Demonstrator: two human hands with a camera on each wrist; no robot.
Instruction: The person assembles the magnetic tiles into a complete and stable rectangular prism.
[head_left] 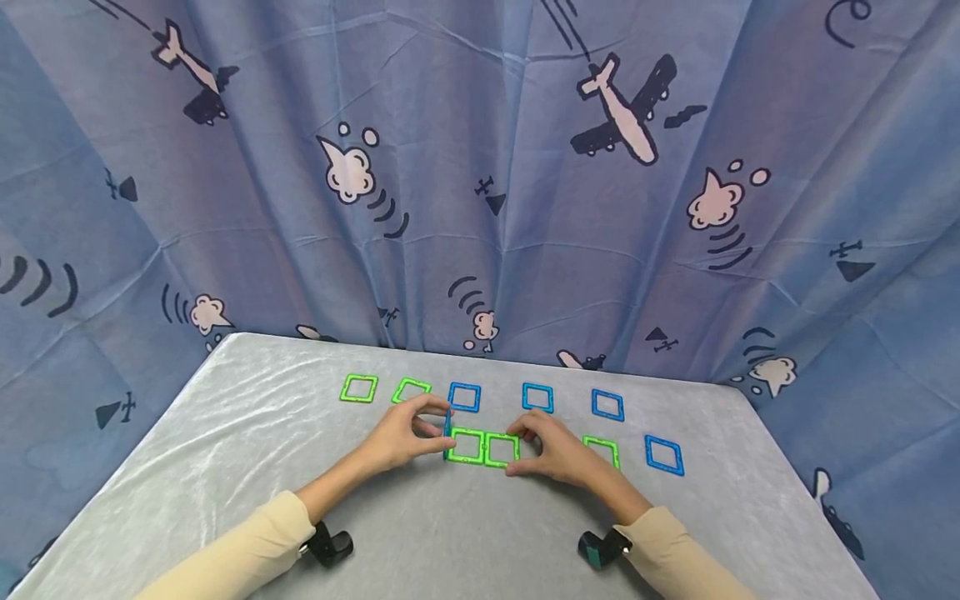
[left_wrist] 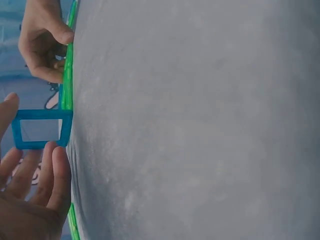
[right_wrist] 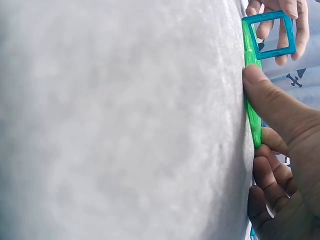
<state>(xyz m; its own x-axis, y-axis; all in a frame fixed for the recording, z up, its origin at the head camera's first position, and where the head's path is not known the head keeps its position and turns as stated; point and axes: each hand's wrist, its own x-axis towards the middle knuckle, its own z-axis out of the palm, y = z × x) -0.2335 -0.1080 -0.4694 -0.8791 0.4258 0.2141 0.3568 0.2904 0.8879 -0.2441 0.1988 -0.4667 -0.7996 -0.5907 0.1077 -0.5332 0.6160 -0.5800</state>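
Two green square magnetic tiles lie side by side on the table, edges meeting: a left green tile [head_left: 467,460] and a right green tile [head_left: 501,435]. A blue square magnetic tile [left_wrist: 42,114] stands upright along the left edge of the pair. My left hand [head_left: 397,437] holds this blue tile between thumb and fingers, the thumb toward the near side. With the thumb at its near edge and fingers at its far edge, my right hand [head_left: 558,450] grips the right green tile. In the right wrist view the blue tile [right_wrist: 276,53] rises from the far end of the green pair.
Behind the hands are two green tiles, one at the far left [head_left: 360,377], and three blue tiles in a row, the middle one [head_left: 537,386] among them. A green tile [head_left: 602,440] is partly hidden by my right hand; a blue tile [head_left: 664,441] lies farther right. A curtain [head_left: 450,208] hangs behind.
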